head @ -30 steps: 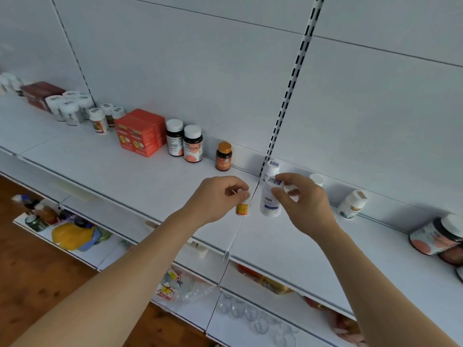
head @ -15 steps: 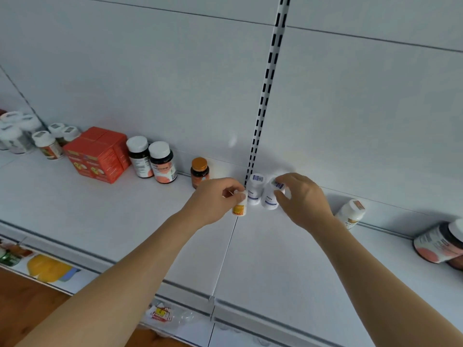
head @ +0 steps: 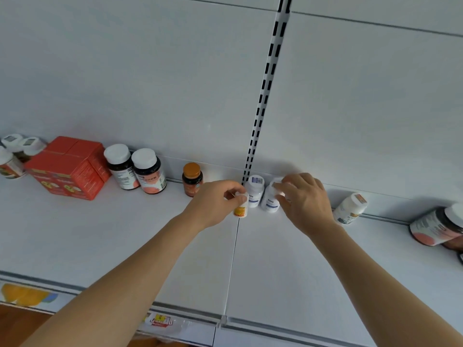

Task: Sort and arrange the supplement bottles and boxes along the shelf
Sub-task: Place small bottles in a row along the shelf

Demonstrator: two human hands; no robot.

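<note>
Left hand (head: 213,204) pinches a small yellow-labelled bottle (head: 241,207) on the shelf (head: 125,234). Right hand (head: 304,202), fingers curled, grips a white bottle (head: 270,201) beside another (head: 255,190).

White shelf (head: 100,234), white back panel (head: 150,83), black-slotted white upright (head: 265,91). Red box (head: 67,169) with yellow print; two dark bottles (head: 135,169), white caps, salmon-and-white labels; amber bottle (head: 191,180), orange cap. Two white bottles (head: 260,194) with blue print; small white bottle (head: 241,209) with yellow-orange label.

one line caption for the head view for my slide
Left hand holds a small yellow-labelled bottle while right hand grips a white bottle on the shelf.
</note>
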